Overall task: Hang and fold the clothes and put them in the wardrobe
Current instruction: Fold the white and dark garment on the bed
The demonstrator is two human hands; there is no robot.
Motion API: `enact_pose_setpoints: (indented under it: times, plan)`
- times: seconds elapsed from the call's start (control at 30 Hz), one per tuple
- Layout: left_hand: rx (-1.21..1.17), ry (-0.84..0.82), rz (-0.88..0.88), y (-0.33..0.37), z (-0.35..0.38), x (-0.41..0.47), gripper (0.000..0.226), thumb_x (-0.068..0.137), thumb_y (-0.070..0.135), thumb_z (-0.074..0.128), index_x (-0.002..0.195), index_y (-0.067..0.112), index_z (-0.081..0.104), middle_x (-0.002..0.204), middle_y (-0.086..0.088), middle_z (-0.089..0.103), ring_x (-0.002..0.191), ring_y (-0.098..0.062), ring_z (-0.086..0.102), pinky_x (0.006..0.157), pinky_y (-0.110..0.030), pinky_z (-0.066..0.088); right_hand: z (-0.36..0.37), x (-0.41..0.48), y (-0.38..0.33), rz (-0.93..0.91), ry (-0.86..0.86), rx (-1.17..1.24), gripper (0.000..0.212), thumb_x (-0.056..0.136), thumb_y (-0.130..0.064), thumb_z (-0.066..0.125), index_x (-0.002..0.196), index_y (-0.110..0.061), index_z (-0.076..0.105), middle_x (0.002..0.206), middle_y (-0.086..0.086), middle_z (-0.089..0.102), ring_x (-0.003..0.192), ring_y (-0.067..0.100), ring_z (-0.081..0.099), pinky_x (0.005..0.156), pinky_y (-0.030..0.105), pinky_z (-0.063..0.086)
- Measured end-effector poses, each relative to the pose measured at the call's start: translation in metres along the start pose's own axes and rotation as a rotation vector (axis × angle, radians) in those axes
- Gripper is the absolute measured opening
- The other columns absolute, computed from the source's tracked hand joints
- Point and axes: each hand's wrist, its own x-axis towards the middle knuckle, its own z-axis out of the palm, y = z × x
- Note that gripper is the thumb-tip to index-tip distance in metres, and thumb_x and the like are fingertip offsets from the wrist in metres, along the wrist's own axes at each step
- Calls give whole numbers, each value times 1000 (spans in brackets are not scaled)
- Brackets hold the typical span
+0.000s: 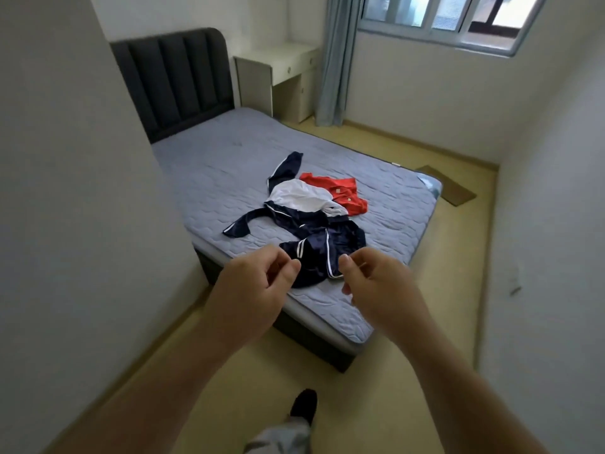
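Note:
Three garments lie in a heap near the foot of the bed (229, 172). A navy and white jacket (304, 199) is spread with its sleeves out. A red shirt (343, 191) lies right of it, partly under it. A navy garment with white stripes (324, 253) is bunched closest to me. My left hand (252, 290) and my right hand (376, 283) reach forward side by side in the air in front of that navy garment. Both have loosely curled fingers and hold nothing. No wardrobe or hanger is in view.
The bed has a dark padded headboard (176, 80) and stands against the left wall (65, 191). A white desk (281, 70) and a blue curtain (337, 60) are at the back under a window. A brown mat (448, 188) lies on the floor right of the bed. My shoe (304, 404) is on the floor.

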Motion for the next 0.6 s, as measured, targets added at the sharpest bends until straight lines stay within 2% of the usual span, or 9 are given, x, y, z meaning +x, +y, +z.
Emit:
enact_pose_setpoints:
  times: [0.2, 0.37, 0.5, 0.6]
  plan:
    - [-31, -139, -94, -43, 119, 128, 25, 97, 38, 62, 76, 26, 59, 56, 12, 55, 61, -6, 58, 50, -14, 36, -36, 135, 79, 50, 29, -116, 27, 100, -42, 55, 80, -27, 63, 67, -6, 68, 61, 8, 63, 62, 34, 54]
    - [-60, -310, -208, -52, 212, 232, 22, 97, 36, 62, 78, 26, 61, 60, 12, 60, 66, -2, 60, 52, -14, 38, -78, 229, 141, 168, -7, -189, 25, 99, -43, 55, 82, -26, 64, 69, -10, 68, 63, 3, 59, 56, 24, 41]
    - [-40, -373, -229, -43, 280, 303, 21, 95, 38, 62, 78, 26, 61, 65, 14, 62, 67, 0, 58, 55, -14, 34, -107, 298, 189, 242, 0, -152, 26, 99, -42, 54, 81, -26, 63, 70, -8, 69, 63, 6, 62, 57, 23, 43]
    - [-24, -400, -280, -41, 333, 343, 20, 94, 37, 64, 77, 26, 61, 67, 14, 63, 67, 0, 58, 61, -21, 38, -125, 350, 228, 269, -53, -144, 25, 100, -44, 52, 83, -28, 62, 72, -8, 69, 60, 6, 62, 53, 20, 43]
